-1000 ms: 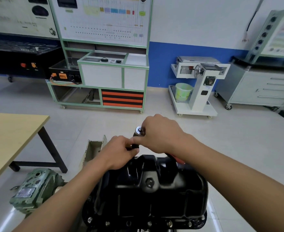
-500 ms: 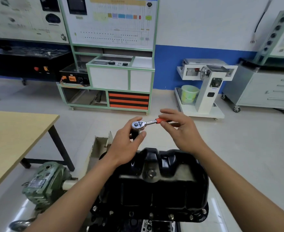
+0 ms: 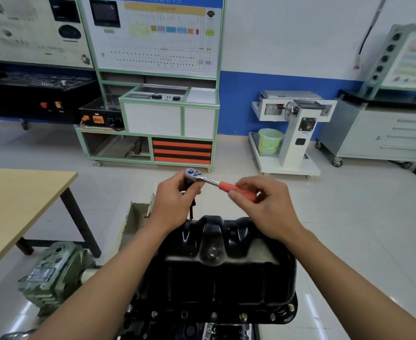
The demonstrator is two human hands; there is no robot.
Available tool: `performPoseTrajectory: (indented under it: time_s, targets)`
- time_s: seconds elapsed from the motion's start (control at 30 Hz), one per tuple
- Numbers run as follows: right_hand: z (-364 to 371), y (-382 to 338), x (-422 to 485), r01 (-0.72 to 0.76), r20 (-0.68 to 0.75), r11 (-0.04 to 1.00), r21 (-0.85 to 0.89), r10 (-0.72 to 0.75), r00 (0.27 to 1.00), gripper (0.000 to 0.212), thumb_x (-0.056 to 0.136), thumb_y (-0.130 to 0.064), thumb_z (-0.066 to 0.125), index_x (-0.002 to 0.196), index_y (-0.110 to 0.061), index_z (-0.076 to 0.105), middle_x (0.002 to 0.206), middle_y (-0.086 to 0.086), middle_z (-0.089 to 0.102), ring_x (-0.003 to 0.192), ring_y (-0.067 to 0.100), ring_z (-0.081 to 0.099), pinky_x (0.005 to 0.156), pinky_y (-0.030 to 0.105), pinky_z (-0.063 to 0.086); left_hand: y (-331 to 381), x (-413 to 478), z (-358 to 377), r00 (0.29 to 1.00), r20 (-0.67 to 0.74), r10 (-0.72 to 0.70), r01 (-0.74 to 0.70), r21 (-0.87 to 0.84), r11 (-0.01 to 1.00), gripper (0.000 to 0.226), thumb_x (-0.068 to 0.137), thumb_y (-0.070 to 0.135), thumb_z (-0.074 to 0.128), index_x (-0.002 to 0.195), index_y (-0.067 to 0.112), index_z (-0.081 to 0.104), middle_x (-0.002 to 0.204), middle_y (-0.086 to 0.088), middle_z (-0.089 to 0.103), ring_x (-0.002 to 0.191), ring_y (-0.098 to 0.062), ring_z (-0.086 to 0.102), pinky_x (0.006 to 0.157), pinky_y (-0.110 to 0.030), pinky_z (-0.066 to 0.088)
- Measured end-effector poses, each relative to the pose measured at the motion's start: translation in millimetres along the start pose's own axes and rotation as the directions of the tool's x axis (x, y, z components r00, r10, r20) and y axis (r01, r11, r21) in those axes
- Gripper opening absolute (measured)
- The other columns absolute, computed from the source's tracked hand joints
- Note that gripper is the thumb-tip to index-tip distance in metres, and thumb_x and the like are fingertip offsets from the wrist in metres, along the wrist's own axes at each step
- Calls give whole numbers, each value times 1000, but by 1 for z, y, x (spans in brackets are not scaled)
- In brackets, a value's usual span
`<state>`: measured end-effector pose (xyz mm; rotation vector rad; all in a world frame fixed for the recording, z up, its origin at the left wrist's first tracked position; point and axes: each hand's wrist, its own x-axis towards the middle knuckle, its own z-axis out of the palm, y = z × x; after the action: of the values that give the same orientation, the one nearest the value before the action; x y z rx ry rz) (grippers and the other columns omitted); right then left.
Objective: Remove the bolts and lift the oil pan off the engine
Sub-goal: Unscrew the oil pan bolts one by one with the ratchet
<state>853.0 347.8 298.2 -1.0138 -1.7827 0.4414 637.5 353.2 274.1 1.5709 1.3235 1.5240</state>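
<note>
Seen from the head camera, looking forward and down, both bare forearms reached out over a black oil pan. The left hand was curled closed around the neck just under the silver head of a ratchet wrench, thumb and fingers wrapped about it. The right hand pinched the wrench's red handle between thumb and fingertips, with the other fingers loosely bent. The wrench lay roughly level between the two hands, its head toward the left hand and its handle slanting slightly down toward the right. A thin dark extension bar dropped from beneath the left hand to the far left rim of the pan. The oil pan sat below and nearer the person than both hands, between the two forearms, touching neither hand, its glossy sump facing up with a drain plug at its middle. A row of bolts ran along its near flange, close under the forearms, and the dark engine showed just beneath that flange. Left of the left forearm stood a green gearbox, and further left a wooden table. An open cardboard box sat on the floor just left of the left wrist.
</note>
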Motion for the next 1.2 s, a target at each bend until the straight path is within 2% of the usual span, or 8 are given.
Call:
performPoseTrajectory:
  time_s: [0.17,0.33,0.53,0.67,0.73,0.87,0.97,1.2]
  targets:
    - [9,-25,-38,9,146,999,47,-15,989,21,80,-45,74,100,-45,67,69,-12,65,54,8,55,53,11,40,-6,2,4,998,-62,9,-9,0,1000,29,94,10,69,83,36,74,82,1,75,77,-28,70,68,-34,58]
    - [3,-16,-20,-52,105,997,62,45,993,24,89,-27,73,112,-30,73,83,-25,68,73,3,63,64,10,43,-11,0,1,996,-88,-1,5,40,999,18,97,14,65,89,29,69,77,-4,70,67,-24,67,63,-35,55]
    - [0,14,16,-222,98,974,42,217,971,30,102,-15,57,130,-19,66,100,-22,62,91,-6,59,88,35,53,-5,-4,-2,997,71,30,-35,65,997,5,102,22,61,98,19,62,86,-10,68,75,-30,63,75,-49,55]
    - [2,21,33,-195,136,981,-17,196,971,32,104,-13,50,133,-17,63,117,-17,59,101,-11,54,99,41,52,-6,-6,-3,988,130,77,-86,59,995,16,102,25,60,102,41,63,93,3,69,86,-22,66,81,-43,57]
    - [2,24,39,-191,146,981,-28,193,970,32,105,-10,47,133,-16,62,119,-16,58,103,-5,54,100,34,50,-3,-5,-2,982,169,86,-93,32,995,26,99,31,56,104,56,62,98,4,69,94,-25,67,82,-40,59]
    - [0,29,39,-162,140,984,-77,172,975,32,104,-9,50,133,-13,63,122,-5,62,110,7,55,91,1,35,-7,-3,-1,984,148,98,-104,31,994,27,96,32,55,104,57,63,98,2,71,91,-26,68,83,-40,59]
    - [-5,27,29,-132,115,989,-65,139,984,30,101,-13,57,129,-16,67,108,-6,66,95,-2,57,84,2,36,-12,-3,-1,993,64,98,-99,25,995,24,100,20,61,109,42,63,98,15,73,94,-14,72,86,-38,60]
    - [-12,1,-2,-145,69,989,24,143,987,22,90,-12,73,110,-17,77,76,-14,66,73,1,60,65,8,41,-8,-3,-1,995,-40,87,-86,24,996,26,97,10,68,99,36,64,92,9,74,87,-8,71,71,-15,55]
